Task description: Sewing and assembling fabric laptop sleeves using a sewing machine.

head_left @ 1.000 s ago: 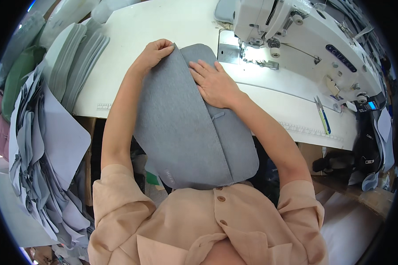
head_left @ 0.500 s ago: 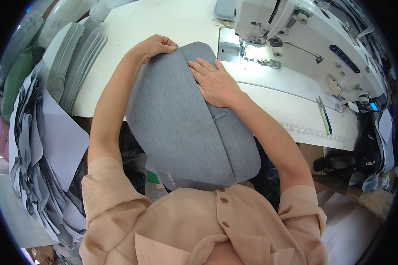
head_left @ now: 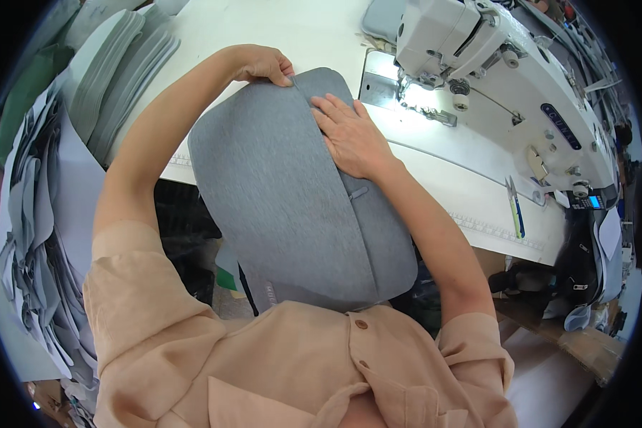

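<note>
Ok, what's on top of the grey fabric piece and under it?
The right hand lies on the grey fabric piece; the left hand pinches its far edge. White tabletop shows beside it; what lies beneath is covered.

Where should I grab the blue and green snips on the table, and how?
Probably best to take the snips by their coloured handles, from the near edge of the table, with the right hand: the handles point toward you and the bare, slim metal tips point away.
</note>
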Demonstrator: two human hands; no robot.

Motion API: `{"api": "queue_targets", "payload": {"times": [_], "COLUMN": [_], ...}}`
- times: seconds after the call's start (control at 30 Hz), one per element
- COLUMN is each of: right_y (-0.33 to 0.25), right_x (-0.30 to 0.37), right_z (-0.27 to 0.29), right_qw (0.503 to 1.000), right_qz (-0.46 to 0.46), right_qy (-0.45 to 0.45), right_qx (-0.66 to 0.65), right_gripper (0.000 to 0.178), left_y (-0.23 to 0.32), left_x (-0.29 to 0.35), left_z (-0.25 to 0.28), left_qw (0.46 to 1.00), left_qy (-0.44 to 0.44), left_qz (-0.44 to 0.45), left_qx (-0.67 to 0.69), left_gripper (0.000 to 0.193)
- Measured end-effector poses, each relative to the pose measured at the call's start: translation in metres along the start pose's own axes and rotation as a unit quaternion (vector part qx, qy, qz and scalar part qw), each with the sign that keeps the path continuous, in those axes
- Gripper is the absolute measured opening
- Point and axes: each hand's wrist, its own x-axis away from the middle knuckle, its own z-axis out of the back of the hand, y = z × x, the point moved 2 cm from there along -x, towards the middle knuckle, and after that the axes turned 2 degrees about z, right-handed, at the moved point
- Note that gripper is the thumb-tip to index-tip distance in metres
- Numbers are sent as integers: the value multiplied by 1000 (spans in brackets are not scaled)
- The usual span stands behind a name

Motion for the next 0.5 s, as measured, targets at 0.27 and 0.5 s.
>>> {"api": "queue_targets", "payload": {"times": [0.27, 0.5], "right_y": [1, 6], "right_x": [1, 0], "right_z": [1, 3], "right_qw": [1000, 996], "right_qz": [-1, 6], "right_qy": [24, 77], "right_qx": [-8, -41], "right_gripper": [40, 37], "left_y": [6, 6], "left_x": [11, 22], "left_z": [-15, -26], "left_qw": [993, 966], "left_qy": [86, 209], "left_qz": [18, -69], "left_qx": [-82, -137], "left_gripper": [8, 8]}}
